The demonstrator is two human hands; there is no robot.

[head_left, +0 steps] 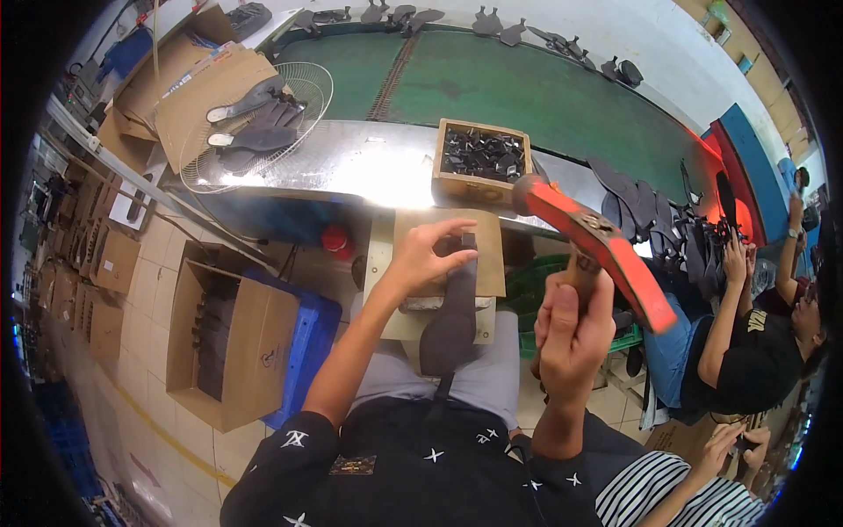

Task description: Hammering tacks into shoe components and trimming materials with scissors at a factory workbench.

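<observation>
The right grip (572, 338) holds a red hammer (616, 249). The left grip (424, 259) curls by a dark sole (450, 329). Black bits (479, 155) fill a wooden box (474, 189).

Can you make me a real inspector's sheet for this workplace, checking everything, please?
Surface: tan board under the far end of a dark sole; shiny metal bench beyond.
Job's things: dark sole; hammer with a red head, held up; wooden box of small black pieces on the bench.
Clutter: more soles in a wire basket; cardboard box beside a blue crate at left.
Left hand: curved around the sole's far end; contact hard to tell.
Right hand: wrapped around the hammer's handle.
Cables: pale cord hanging, upper left.
Surroundings: green table behind the bench; co-workers at right.
</observation>
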